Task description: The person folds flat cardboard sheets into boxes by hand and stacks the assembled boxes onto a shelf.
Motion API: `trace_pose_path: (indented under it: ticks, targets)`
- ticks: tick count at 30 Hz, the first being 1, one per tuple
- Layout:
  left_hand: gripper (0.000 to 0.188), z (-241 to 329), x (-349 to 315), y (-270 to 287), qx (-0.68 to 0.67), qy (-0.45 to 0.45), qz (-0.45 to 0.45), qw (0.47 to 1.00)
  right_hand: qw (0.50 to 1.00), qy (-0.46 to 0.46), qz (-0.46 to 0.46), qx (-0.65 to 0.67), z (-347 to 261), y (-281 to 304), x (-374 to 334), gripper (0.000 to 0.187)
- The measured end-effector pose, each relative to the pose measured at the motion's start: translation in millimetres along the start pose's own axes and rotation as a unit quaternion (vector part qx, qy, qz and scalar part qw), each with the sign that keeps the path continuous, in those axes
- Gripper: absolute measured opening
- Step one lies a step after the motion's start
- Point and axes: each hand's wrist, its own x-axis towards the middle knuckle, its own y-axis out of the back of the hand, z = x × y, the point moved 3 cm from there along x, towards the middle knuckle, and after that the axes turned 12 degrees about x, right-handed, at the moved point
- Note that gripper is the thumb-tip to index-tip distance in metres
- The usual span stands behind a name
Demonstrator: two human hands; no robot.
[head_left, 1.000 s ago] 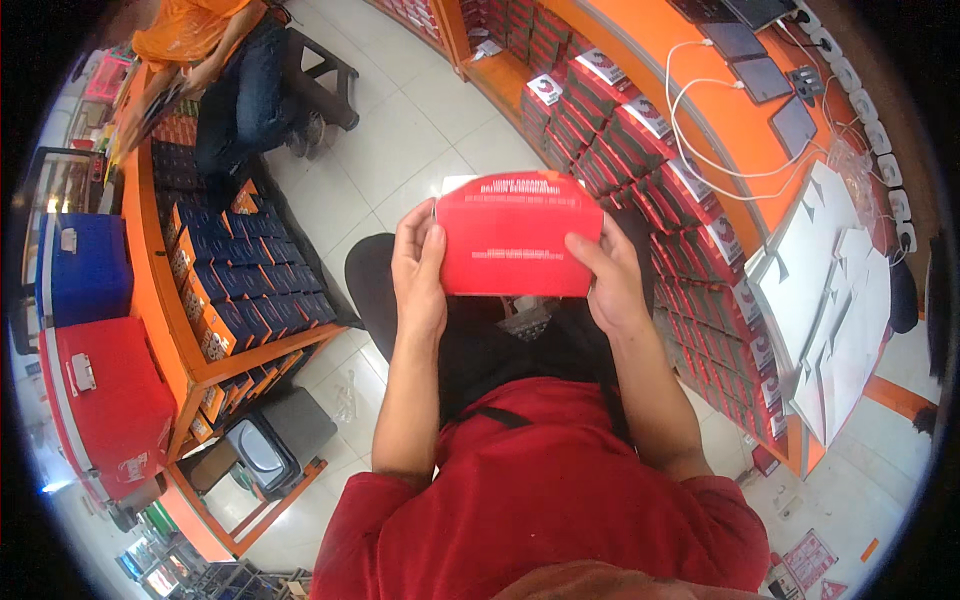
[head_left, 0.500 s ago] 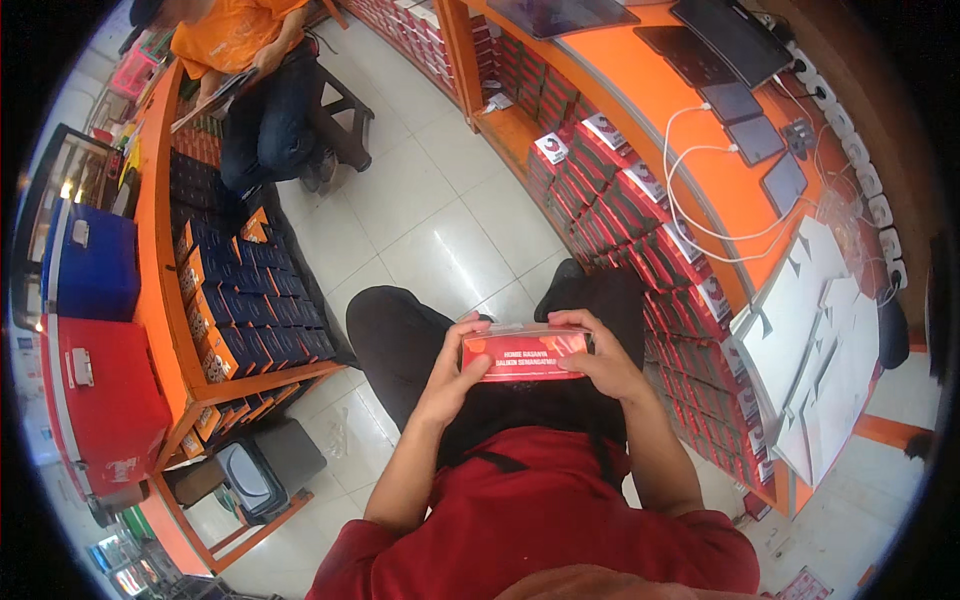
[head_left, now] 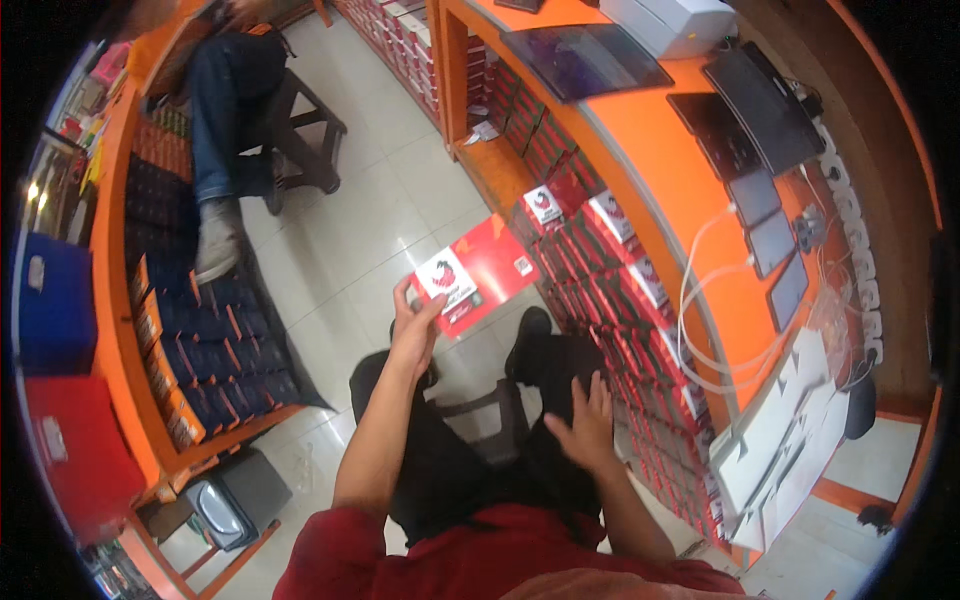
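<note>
Out in front of me, my left hand (head_left: 414,328) grips the lower left end of a flat red box (head_left: 505,268). The box has a white panel with a dark red emblem, and its broad printed face shows. It is tilted up to the right, close to the stacked boxes. My right hand (head_left: 588,425) holds nothing; its fingers are spread over my right thigh. Nearest to that hand are the stacks of similar red boxes (head_left: 625,340) on the right shelf.
An orange counter (head_left: 640,150) carries phones, tablets and white cables (head_left: 690,310). White sheets (head_left: 770,450) lie at its near end. Blue-and-orange boxes (head_left: 215,345) fill the left shelf. Another person's leg (head_left: 225,120) and a dark stool (head_left: 310,130) are ahead.
The red box has moved forward from above my lap and been turned. My right hand has let go of it and dropped to my right thigh; the left hand still holds it.
</note>
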Motion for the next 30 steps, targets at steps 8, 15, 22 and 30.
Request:
trace_pose_path:
  ticks: [8,15,22,30]
  targets:
    - [0.066,-39.3,278.7,-114.8,0.129,0.029,-0.079,0.988,0.993,0.008,-0.007,-0.115,-14.7,1.1,58.1,0.056]
    - [0.067,-85.7,317.3,-139.3,0.453,-0.182,-0.062,0.871,0.987,-0.055,-0.106,-0.110,-33.0,17.0,84.2,0.054]
    - [0.058,-67.1,315.9,-163.4,0.477,-0.307,-0.193,0.801,0.980,-0.072,-0.155,-0.101,-36.2,22.1,99.1,0.054]
    - [0.057,-43.5,316.7,-157.0,0.389,-0.153,-0.221,0.881,0.978,-0.055,-0.169,-0.110,-33.4,24.7,108.5,0.053]
